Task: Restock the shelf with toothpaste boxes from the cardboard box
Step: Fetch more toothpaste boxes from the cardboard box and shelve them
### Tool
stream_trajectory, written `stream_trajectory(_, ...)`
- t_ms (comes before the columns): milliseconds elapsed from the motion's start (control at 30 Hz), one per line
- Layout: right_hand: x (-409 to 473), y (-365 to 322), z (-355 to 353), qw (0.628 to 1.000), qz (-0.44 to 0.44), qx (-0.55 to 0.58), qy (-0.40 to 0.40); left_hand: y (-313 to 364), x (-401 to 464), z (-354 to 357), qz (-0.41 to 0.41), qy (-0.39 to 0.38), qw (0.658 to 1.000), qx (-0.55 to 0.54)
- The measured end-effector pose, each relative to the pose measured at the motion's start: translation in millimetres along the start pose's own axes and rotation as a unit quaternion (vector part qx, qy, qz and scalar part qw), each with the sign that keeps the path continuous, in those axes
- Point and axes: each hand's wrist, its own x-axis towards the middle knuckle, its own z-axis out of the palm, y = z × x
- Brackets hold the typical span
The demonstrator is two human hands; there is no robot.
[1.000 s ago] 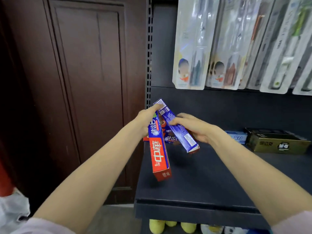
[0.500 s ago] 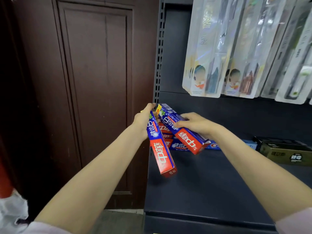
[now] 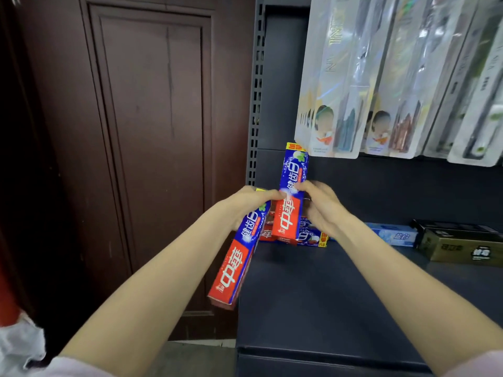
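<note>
Since half a sec earlier, right hand (image 3: pixel 321 205) had swung its toothpaste box (image 3: pixel 291 194) from a slant to nearly upright, over the boxes already stacked (image 3: pixel 310 236) at the shelf's (image 3: pixel 326 295) back-left corner. Left hand (image 3: pixel 251 204) gripped a 2nd box (image 3: pixel 236 257), slanting down off the shelf's left edge. Risk, prob.: upright box topples if let go on end, or knocks the stack. Both arms reached fwd, fingers curled round their boxes. Cardboard box not in view.
</note>
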Motion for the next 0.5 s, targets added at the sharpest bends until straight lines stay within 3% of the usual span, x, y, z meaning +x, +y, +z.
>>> stream_trajectory(133, -2, 5, -4, 0.997, -0.048, -0.056, 0.007, 8, -4, 4, 0.026, 0.033, 0.998, 0.054)
stream_trajectory(200, -5, 2, -9, 0.970, -0.118, -0.212, 0.032, 11, -5, 5, 0.050, 0.050, 0.994, 0.079)
stream_trajectory(233, -7, -1, -12, 0.929, -0.167, -0.326, 0.053, 12, -4, 6, 0.073, 0.061, 0.988, 0.120)
stream_trajectory(300, -10, -9, -18, 0.793, -0.266, -0.543, 0.075, 14, -5, 8, 0.116, 0.080, 0.960, 0.244)
stream_trajectory(367, -12, -17, -20, 0.658, -0.297, -0.692, 0.014, 16, -8, 10, 0.138, 0.085, 0.928, 0.336)
stream_trajectory(400, -10, -20, -20, 0.611, -0.283, -0.739, -0.030, 17, -9, 11, 0.143, 0.079, 0.920, 0.357)
stream_trajectory(433, -9, -21, -19, 0.583, -0.258, -0.768, -0.065, 18, -10, 11, 0.145, 0.073, 0.916, 0.367)
stream_trajectory(500, -7, -23, -16, 0.582, -0.223, -0.777, -0.091, 17, -11, 11, 0.154, 0.075, 0.912, 0.373)
